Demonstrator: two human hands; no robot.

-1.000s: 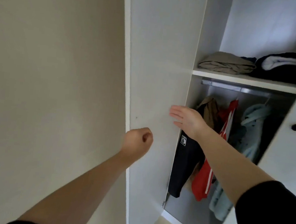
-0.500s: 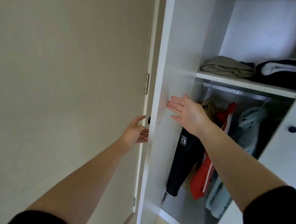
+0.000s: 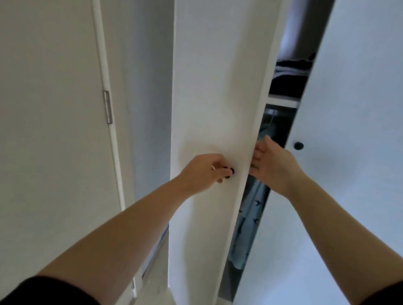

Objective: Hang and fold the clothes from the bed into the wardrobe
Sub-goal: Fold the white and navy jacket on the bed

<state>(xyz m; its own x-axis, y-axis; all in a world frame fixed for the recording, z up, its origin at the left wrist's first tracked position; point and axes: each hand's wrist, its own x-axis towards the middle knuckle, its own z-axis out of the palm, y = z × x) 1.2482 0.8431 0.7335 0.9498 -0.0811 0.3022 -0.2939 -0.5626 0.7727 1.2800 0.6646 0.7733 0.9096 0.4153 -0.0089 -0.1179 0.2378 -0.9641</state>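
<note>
Wardrobe (image 3: 371,119) closing time: left hand (image 3: 203,171) pinching the black knob (image 3: 229,171) of the left door (image 3: 213,92), right hand (image 3: 274,166) flat-fingered against that door's free edge. Through the gap beside the door, pale patterned garment (image 3: 247,230) hanging, folded dark clothes (image 3: 290,79) on the shelf above. Seemingly last step; next, easing the right fingers clear before shutting.

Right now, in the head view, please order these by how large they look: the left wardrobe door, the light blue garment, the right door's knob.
1. left wardrobe door, nearest the camera
2. light blue garment, mostly hidden
3. right door's knob
</note>
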